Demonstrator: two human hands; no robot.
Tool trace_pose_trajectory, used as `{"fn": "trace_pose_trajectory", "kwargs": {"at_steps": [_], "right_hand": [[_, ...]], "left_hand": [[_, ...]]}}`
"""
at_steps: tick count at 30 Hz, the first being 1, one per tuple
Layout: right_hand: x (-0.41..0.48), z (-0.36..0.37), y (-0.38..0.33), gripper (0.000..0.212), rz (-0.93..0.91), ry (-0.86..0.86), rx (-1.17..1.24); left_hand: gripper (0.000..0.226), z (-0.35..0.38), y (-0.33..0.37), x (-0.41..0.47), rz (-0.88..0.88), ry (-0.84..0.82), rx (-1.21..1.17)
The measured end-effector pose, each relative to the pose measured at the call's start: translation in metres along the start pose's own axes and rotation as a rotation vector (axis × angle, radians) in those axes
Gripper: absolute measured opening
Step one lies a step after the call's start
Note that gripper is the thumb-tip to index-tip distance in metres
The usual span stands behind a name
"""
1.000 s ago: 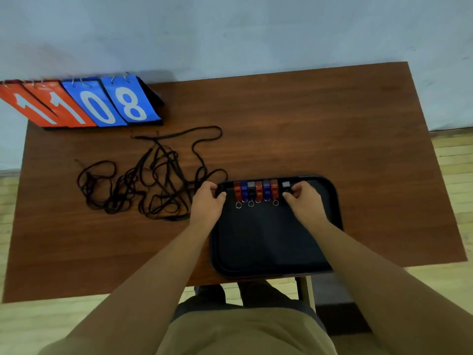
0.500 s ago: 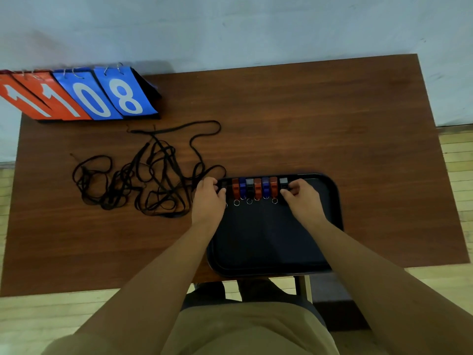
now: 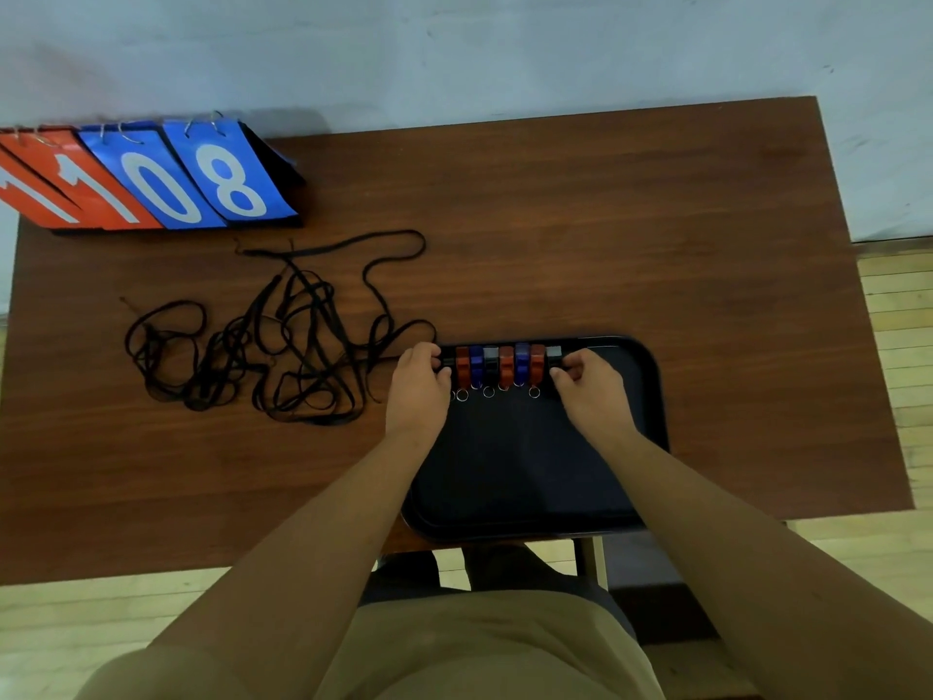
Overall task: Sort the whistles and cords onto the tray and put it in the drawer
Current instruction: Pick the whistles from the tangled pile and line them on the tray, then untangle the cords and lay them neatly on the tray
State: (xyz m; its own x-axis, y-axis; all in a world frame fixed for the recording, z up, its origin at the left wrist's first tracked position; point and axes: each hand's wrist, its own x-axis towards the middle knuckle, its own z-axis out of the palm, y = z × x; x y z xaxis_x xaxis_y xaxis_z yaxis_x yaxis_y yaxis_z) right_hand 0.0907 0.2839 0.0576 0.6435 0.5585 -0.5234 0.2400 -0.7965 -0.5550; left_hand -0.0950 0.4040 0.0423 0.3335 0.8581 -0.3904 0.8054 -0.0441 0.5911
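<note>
A row of whistles [image 3: 505, 367] in red, blue and black is seen lined up side by side along the far edge of a dark tray [image 3: 530, 462], their small metal rings pointed toward the person. The tray is set on the near right part of a brown wooden table [image 3: 631, 219], its near edge slightly overhanging the table's front. The row is flanked by both hands: the left hand [image 3: 416, 391] is placed at the row's left end, fingers and thumb curled narrowly round the end whistle, while the right hand [image 3: 593, 391] is placed at the right end, its fingers likewise curled in against the last, grey-topped whistle. A loose tangle of black cords [image 3: 282, 346] is spread on the table just left of the tray, one loop reaching the left hand. A flip scoreboard [image 3: 151, 179] with red and blue number cards is stood at the far left corner.
</note>
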Motion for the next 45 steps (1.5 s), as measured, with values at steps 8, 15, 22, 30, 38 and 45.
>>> {"fn": "trace_pose_trajectory", "kwargs": {"at_steps": [8,15,22,30,38,45], "right_hand": [[0.001,-0.001,0.01,0.02,-0.009,0.025,-0.032],[0.011,-0.003,0.013,0.029,-0.058,0.039,-0.088],[0.013,-0.008,0.016,0.033,-0.087,0.044,-0.138],[-0.006,-0.007,-0.034,0.034,-0.254,0.082,-0.174],[-0.033,0.071,-0.13,0.024,-0.529,-0.087,-0.248],[-0.072,0.177,-0.166,0.039,-0.596,-0.407,-0.484]], "left_hand": [[0.032,0.008,0.001,-0.003,-0.003,-0.03,-0.006],[0.031,0.008,0.002,0.001,0.036,-0.014,-0.015],[0.036,0.004,0.003,-0.007,0.011,-0.047,-0.033],[0.025,-0.056,-0.025,-0.013,0.013,0.03,-0.06],[0.021,-0.125,-0.111,-0.019,-0.095,0.024,0.069],[0.049,-0.147,-0.167,-0.018,-0.113,-0.15,0.133]]}}
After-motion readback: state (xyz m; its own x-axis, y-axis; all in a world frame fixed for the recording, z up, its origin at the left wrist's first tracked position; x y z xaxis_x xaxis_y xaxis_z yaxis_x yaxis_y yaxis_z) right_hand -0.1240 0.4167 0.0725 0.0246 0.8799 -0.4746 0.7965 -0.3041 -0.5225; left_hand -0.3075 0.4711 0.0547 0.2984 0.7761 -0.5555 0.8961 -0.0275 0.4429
